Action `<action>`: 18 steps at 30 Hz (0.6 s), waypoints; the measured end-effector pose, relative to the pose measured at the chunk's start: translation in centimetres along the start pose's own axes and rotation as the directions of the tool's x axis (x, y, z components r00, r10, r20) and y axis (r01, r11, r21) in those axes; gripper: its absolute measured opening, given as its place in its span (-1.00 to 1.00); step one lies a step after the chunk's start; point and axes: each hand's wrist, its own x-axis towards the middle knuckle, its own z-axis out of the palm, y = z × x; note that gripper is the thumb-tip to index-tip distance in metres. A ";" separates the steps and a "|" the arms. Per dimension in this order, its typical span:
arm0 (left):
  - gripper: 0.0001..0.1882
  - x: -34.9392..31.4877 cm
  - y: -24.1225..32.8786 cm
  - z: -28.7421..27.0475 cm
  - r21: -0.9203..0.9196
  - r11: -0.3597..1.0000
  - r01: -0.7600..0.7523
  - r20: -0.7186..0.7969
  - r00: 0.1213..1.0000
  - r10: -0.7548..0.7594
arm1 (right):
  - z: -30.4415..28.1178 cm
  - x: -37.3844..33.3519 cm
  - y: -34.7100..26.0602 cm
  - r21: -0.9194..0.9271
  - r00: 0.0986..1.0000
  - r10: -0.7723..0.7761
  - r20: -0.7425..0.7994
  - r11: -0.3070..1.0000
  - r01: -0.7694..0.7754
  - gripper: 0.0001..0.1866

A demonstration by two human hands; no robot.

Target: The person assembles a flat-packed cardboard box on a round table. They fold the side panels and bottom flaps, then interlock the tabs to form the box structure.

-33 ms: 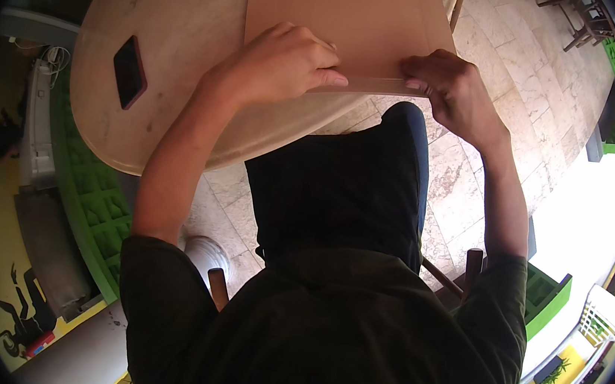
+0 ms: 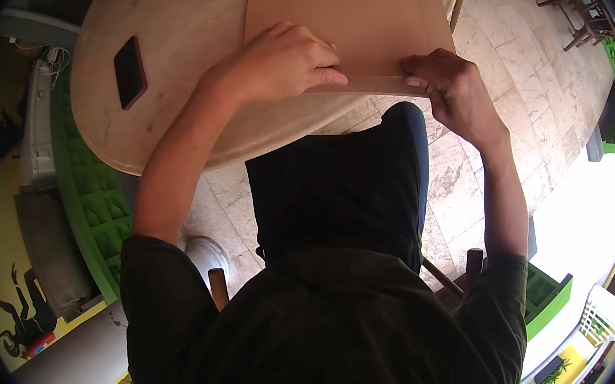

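A flat sheet of brown cardboard [image 2: 352,20] lies on the table and reaches its near right edge. Along its near side runs a narrow strip [image 2: 382,86], bent at a crease. My left hand [image 2: 283,66] grips this near edge toward the left, fingers curled over the top and thumb along the strip. At the near right corner, my right hand [image 2: 449,91] pinches the same edge between thumb and curled fingers. Both hands hide parts of the crease.
A round-edged, light stone-like table [image 2: 180,44] carries a dark phone [image 2: 130,73] with a reddish rim, left of the cardboard. My legs [image 2: 346,181] are below the table's near edge. Chair parts [image 2: 218,287] flank me, and green crates [image 2: 97,192] stand at the left.
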 end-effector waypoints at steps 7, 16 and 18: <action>-0.62 1.3 -1.0 -0.8 -0.040 0.999 -0.002 0.024 1.000 0.003 | 0.4 1.0 0.9 0.011 0.997 0.061 -0.048 0.998 -0.061 -0.60; -0.61 0.8 -0.7 -1.3 -0.039 0.999 0.001 0.062 0.998 0.001 | 0.5 0.7 0.8 0.005 0.995 0.089 -0.037 0.996 -0.089 -0.79; -0.61 0.7 -0.7 -1.4 -0.043 0.999 -0.004 0.070 0.998 0.007 | 0.5 0.8 0.7 0.025 0.995 0.080 -0.056 0.997 -0.079 -0.67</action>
